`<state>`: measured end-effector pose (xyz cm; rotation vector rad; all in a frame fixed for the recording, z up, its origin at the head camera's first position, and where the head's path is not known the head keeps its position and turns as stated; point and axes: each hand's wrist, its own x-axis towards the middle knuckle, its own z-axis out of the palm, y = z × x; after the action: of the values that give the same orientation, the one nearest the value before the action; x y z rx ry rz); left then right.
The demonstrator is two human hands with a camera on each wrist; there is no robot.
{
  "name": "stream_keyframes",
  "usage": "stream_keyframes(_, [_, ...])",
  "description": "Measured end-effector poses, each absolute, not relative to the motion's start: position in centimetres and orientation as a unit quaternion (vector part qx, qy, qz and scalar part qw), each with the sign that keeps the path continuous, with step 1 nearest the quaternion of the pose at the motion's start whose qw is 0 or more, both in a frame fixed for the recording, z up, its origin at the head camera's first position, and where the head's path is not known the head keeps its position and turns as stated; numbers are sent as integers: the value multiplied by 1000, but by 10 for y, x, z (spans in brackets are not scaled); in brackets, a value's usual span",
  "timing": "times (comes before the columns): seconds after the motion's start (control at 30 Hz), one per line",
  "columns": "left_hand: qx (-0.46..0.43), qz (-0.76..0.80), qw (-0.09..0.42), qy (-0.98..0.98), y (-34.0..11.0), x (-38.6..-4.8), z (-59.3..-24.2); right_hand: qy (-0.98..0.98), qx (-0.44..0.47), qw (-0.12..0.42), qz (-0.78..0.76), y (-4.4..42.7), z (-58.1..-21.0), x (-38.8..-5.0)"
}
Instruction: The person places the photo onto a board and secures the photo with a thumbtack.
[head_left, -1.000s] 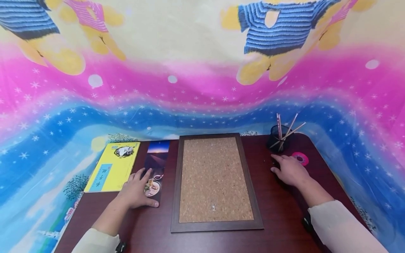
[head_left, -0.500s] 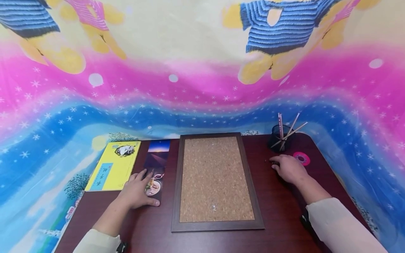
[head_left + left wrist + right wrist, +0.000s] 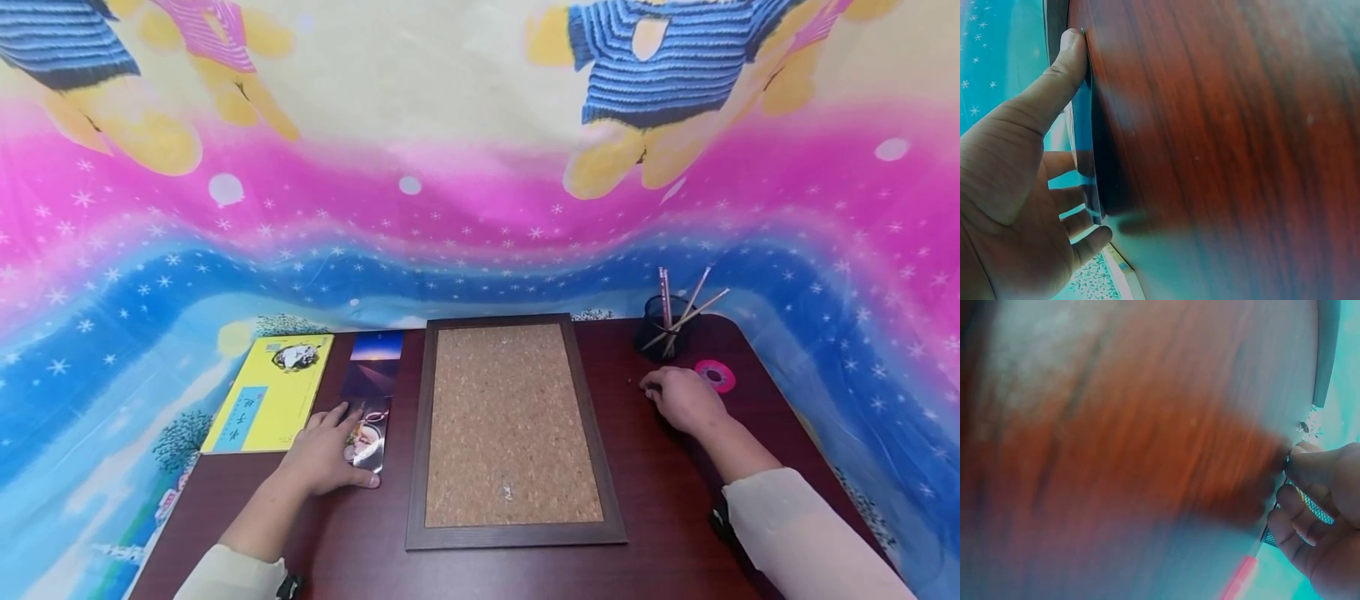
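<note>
In the head view my left hand [image 3: 326, 454] holds a photo card [image 3: 369, 446] with a bowl of food on it, thumb at the near end and fingers over its left side. The left wrist view has this card [image 3: 1085, 144] bowed up off the table between thumb and fingers. A second card [image 3: 375, 367] with a sunset road lies just behind it. My right hand [image 3: 686, 400] pinches a tiny dark thing at the tabletop, mostly hidden by thumb and forefinger. A similar small tack [image 3: 1304, 427] lies just beyond the fingertips in the right wrist view.
A framed cork board [image 3: 513, 425] lies between the hands, with small shiny spots [image 3: 507, 493] near its two ends. A yellow book [image 3: 262, 400] is at the left. Behind my right hand stand a black mesh pencil cup [image 3: 660, 337] and a pink ring-shaped item [image 3: 715, 376].
My right hand's forefinger has bent in from straight to meet the thumb at the table. The food card has bowed up under my left hand, which stays in place.
</note>
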<state>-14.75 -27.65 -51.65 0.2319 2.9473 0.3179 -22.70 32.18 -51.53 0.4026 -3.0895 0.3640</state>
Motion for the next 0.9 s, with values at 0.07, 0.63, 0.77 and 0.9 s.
stream_keyframes(0.07, [79, 107, 81, 988, -277, -148, -517, -985, 127, 3, 118, 322, -515, -227])
stream_keyframes(0.63, [79, 141, 12, 987, -276, -144, -508, -982, 119, 29, 146, 314, -510, -219])
stream_keyframes(0.77, [78, 144, 4, 987, -275, -146, -506, -981, 108, 28, 157, 310, -509, -218])
stream_keyframes(0.9, [79, 146, -1, 986, -272, -150, -501, -976, 108, 35, 186, 308, -509, -218])
